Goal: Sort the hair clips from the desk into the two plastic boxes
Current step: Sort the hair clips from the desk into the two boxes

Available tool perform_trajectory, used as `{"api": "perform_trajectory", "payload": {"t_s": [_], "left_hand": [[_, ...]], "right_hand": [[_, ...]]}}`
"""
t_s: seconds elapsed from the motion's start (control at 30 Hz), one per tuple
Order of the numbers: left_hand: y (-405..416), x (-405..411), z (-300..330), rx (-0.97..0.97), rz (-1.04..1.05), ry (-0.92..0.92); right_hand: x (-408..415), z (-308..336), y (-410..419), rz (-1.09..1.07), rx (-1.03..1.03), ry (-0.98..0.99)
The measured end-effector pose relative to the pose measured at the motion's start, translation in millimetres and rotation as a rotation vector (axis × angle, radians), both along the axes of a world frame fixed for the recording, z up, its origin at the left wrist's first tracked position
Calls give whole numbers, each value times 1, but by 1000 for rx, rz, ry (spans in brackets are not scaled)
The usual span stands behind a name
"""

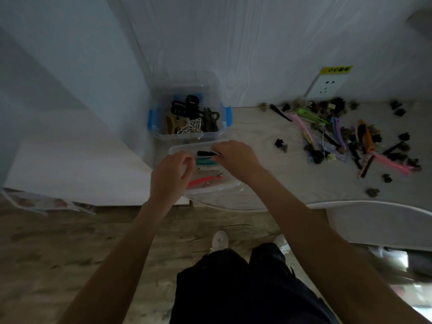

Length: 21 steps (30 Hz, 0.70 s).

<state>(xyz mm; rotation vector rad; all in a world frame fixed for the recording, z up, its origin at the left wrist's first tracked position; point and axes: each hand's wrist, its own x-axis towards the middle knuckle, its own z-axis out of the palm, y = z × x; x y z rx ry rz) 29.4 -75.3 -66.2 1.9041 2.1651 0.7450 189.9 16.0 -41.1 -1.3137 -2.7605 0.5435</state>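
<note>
1. The right hand [236, 157] is pinching a black hair clip [205, 153] at its right end, fingers curled onto it, over the near clear box [217, 190].
2. The left hand [170, 174] is hovering over that box's left side, fingers loosely curled, holding nothing visible.
3. The far box [154, 118] with blue latches is holding claw clips.
4. A pile of clips [346, 134] is lying on the desk [268, 141], well to the right.
</note>
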Motion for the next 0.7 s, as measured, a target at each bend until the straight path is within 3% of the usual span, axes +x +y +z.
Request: {"api": "perform_trajectory", "payload": {"t_s": [0.1, 0.27, 0.47, 0.7], "left_hand": [[0, 2, 0, 35, 46, -54], [6, 10, -2, 68, 34, -80], [36, 58, -2, 21, -170, -137], [118, 157, -21, -191, -483, -52]], "right_hand": [[-8, -8, 2, -71, -47, 63], [-11, -13, -2, -3, -117, 50], [92, -12, -8, -366, 78, 322], [220, -53, 29, -693, -22, 15]]}}
